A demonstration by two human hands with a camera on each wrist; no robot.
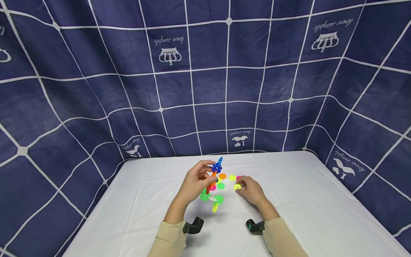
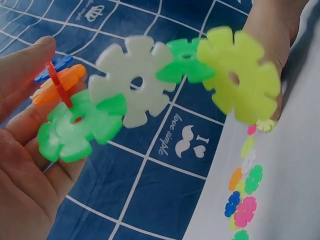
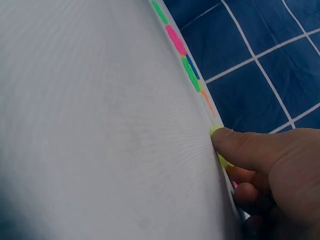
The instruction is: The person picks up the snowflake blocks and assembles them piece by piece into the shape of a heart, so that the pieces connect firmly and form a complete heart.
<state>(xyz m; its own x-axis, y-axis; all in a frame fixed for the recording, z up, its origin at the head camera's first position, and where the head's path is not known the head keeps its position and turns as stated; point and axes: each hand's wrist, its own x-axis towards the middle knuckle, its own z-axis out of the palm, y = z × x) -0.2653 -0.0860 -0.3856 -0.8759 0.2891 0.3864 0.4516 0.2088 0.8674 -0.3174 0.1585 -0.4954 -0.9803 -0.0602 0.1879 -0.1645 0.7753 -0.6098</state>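
Observation:
My left hand (image 1: 196,180) holds up a chain of notched plastic flower discs, gripping it around its orange disc (image 2: 59,84). Dark blue (image 1: 216,168) and lighter blue discs stand above the fingers. Below the hand, a red disc (image 2: 58,85) seen edge-on slots into a green disc (image 2: 75,132). From there the chain runs through a white disc (image 2: 131,62) and another green one (image 2: 186,61) to a yellow disc (image 2: 240,75) at its end. At the right, my right hand (image 1: 252,191) pinches a loose yellow disc (image 1: 237,186) between thumb and fingers, low at the tabletop.
Loose discs lie on the white-covered table (image 1: 144,210) between and beyond the hands, among them orange (image 1: 222,176), green (image 1: 221,186), yellow (image 1: 232,177) and pink (image 2: 245,212) ones. A dark blue checked curtain (image 1: 208,85) hangs behind and at both sides.

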